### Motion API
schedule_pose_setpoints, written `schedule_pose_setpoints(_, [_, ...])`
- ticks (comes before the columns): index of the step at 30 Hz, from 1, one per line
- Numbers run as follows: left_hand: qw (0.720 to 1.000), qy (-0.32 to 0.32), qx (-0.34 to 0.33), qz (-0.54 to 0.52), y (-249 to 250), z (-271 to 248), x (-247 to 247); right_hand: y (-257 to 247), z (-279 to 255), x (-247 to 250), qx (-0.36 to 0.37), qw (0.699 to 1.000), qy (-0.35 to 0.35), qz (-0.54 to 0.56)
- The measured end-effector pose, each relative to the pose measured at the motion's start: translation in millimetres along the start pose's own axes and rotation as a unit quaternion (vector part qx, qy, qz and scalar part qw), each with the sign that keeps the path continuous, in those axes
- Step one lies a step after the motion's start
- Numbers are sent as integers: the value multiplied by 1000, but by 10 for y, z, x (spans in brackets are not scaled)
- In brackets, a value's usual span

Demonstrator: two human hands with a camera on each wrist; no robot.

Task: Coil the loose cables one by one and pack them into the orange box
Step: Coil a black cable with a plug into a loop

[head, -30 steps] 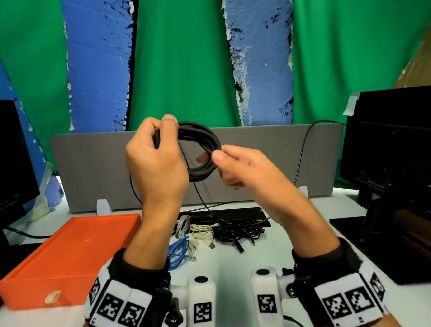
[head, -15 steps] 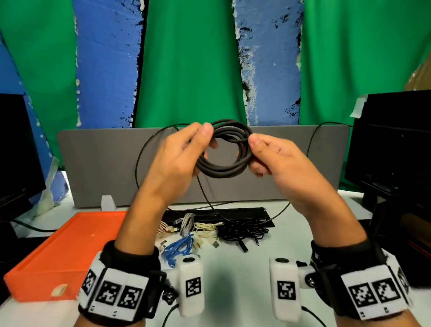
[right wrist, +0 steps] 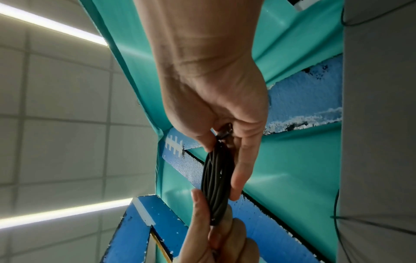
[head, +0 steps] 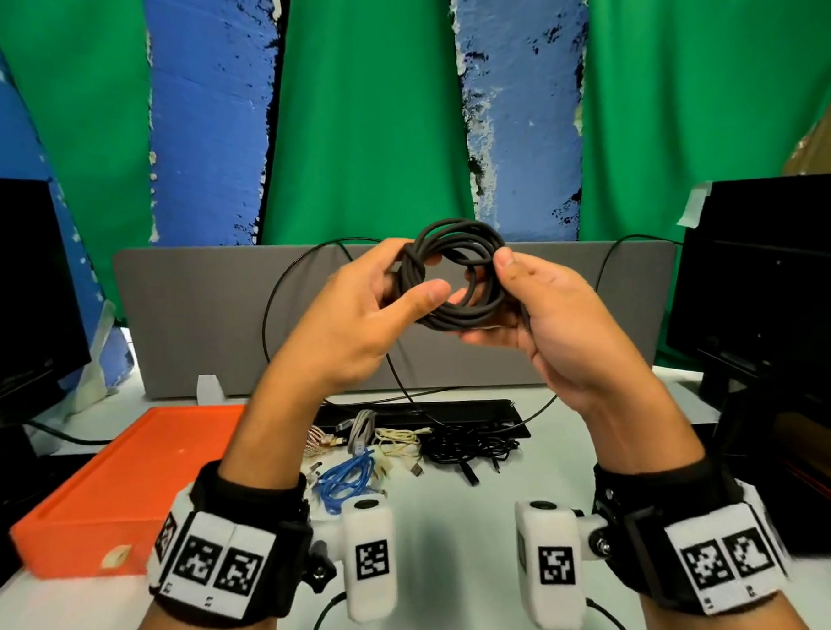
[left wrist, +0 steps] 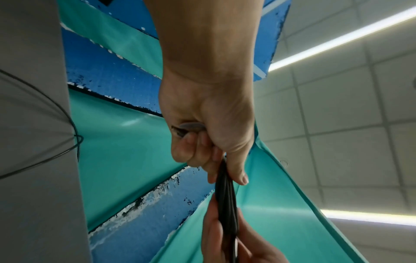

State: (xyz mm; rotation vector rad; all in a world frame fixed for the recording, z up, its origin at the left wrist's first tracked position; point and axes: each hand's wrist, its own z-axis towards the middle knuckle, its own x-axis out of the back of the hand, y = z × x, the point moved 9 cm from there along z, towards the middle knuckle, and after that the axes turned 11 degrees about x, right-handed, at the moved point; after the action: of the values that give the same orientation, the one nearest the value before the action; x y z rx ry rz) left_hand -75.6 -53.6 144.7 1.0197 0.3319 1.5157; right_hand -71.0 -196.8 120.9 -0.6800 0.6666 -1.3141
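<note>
A black cable, wound into a coil [head: 454,275] of several loops, is held up in front of the grey divider. My left hand [head: 380,307] grips the coil's left side, thumb across the front. My right hand [head: 522,300] pinches its right side between thumb and fingers. The wrist views show the coil [left wrist: 226,201] [right wrist: 216,181] edge-on between both hands. A thin black tail [head: 397,372] trails from the coil down to the desk. The orange box [head: 125,480] lies at the left of the desk, nothing visible inside it.
Loose cables lie mid-desk: a blue one [head: 349,479], cream ones [head: 395,444], a grey one [head: 361,426] and a black tangle [head: 467,448]. Dark monitors stand at left [head: 17,294] and right [head: 765,299]. A grey divider [head: 195,319] closes the back.
The left hand turned palm-up and its thumb now crosses the coil's front. The right hand shifted its grip along the coil's right side. The view moved slightly.
</note>
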Motion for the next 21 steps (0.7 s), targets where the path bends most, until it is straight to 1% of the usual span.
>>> schedule_pose_setpoints(2, [999,19,0,39,-39,17,-25,-22,22,70,27,999,19,-43])
schedule_pose_setpoints(3, [998,13,8,57,-66,22,-48,-41,31,105,41,997,28,-67])
schedule_pose_setpoints(4, [998,-1,22,63,-104,25,-71,-60,38,140,54,994,35,-89])
schedule_pose_setpoints(6, [996,-52,75,26,-172,7,-133,-82,47,195,68,989,36,-129])
schedule_pose_setpoints(7, [992,-78,103,12,-203,-12,-166,-77,49,212,67,986,27,-148])
schedule_pose_setpoints(9, [987,-99,125,25,-232,-41,-169,-50,47,215,56,984,2,-171])
schedule_pose_setpoints(11, [987,-88,129,29,-255,-32,-137,-23,47,223,47,985,1,-164])
schedule_pose_setpoints(14, [989,-53,141,1,-324,14,-83,-4,53,244,44,991,31,-126])
schedule_pose_setpoints(17, [987,-48,154,15,-413,33,-43,18,57,229,46,990,49,-121])
schedule_pose_setpoints(19, [986,-52,155,25,-428,29,-21,29,56,201,47,989,38,-135])
schedule_pose_setpoints(21, [989,-54,139,15,-411,42,-17,37,49,151,46,988,14,-150])
